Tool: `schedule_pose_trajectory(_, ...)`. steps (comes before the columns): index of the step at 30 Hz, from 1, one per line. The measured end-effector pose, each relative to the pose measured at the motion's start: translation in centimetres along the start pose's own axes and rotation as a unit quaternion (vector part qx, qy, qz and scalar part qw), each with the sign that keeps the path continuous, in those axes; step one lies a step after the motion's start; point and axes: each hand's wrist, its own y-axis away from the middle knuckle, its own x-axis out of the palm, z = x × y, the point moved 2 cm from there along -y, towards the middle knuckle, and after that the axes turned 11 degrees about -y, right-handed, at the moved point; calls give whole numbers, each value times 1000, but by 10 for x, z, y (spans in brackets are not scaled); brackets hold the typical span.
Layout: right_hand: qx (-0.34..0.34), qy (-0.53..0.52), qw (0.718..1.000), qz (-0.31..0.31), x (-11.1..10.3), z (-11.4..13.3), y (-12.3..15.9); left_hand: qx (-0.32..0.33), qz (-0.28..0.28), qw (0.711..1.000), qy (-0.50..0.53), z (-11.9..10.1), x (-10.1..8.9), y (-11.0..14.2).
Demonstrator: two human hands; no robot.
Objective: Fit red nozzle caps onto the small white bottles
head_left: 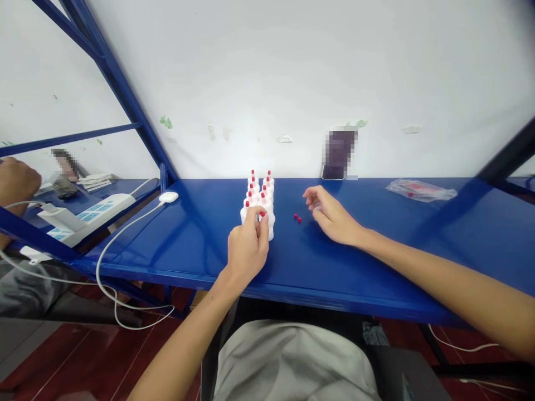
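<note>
Several small white bottles with red caps (pixel 259 192) stand in two rows on the blue table (pixel 200 234). My left hand (pixel 247 248) is closed round the nearest bottle, thumb and fingers at its red cap. My right hand (pixel 332 216) rests on the table to the right of the rows, fingers curled and apart, holding nothing that I can see. Two loose red caps (pixel 297 218) lie between the bottles and my right hand.
A clear plastic bag (pixel 420 190) with red bits lies at the back right. A dark phone (pixel 336 157) leans on the wall. A white charger (pixel 168 197) and cable run left to a power strip (pixel 90 217). Another person's hand (pixel 14 181) shows at far left.
</note>
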Motion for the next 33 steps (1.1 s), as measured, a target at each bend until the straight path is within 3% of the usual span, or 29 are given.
schedule_pose_trajectory(6, 72, 36, 997, -3, -1, -19, -1, 10, 51, 986, -160, -1, 3, 0)
schedule_pose_trajectory(12, 67, 92, 991, 76, -3, -12, -2, 15, 15, 988, -152, -4, 4, 2)
schedule_pose_trajectory(14, 57, 110, 988, 91, -1, -6, -1, 55, -4, 992, -117, -6, 3, 4)
schedule_pose_trajectory(16, 59, 133, 984, 100, 1, -2, -1, 136, -6, 988, -76, -10, 4, 8)
schedule_pose_trajectory(20, 62, 152, 980, 111, 5, -3, -2, 298, 42, 953, -43, -17, 7, 14)
schedule_pose_trajectory(23, 56, 134, 982, 117, 6, -2, -3, 308, 76, 947, -50, -18, 9, 14)
schedule_pose_trajectory(26, 79, 39, 991, 106, 8, 7, -1, 258, 65, 963, -35, -16, 9, 11)
schedule_pose_trajectory(28, 142, -106, 977, 119, 12, 16, 1, 231, 40, 972, -17, -13, 9, 10)
schedule_pose_trajectory(31, 235, -354, 891, 161, 22, 28, 6, 235, -12, 972, 21, -12, 8, 9)
schedule_pose_trajectory(33, 253, -449, 840, 168, 26, 33, 7, 256, -50, 965, 42, -12, 6, 9)
